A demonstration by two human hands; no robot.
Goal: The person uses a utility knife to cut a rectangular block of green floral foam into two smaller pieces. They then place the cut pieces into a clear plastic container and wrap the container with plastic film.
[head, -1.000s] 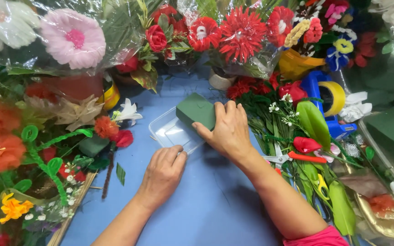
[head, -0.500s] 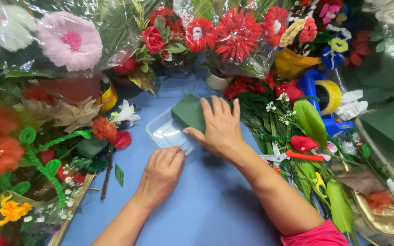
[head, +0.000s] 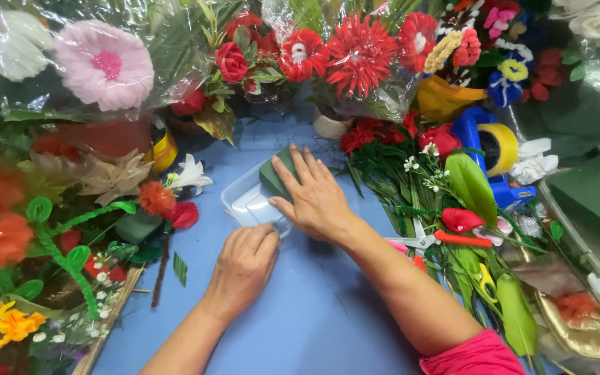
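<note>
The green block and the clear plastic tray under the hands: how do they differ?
The green block is solid, dark and matte; the clear tray is see-through, glossy and hollow. The block sits tilted, one end in the tray, under the right hand, which lies flat on it; the tray lies flat on the blue table, its near edge steadied by the left hand. Both are rectangular and similar in footprint.

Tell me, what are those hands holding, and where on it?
The right hand lies flat on top of the green foam block, pressing it into the clear tray. The left hand steadies the tray's near edge.
</note>
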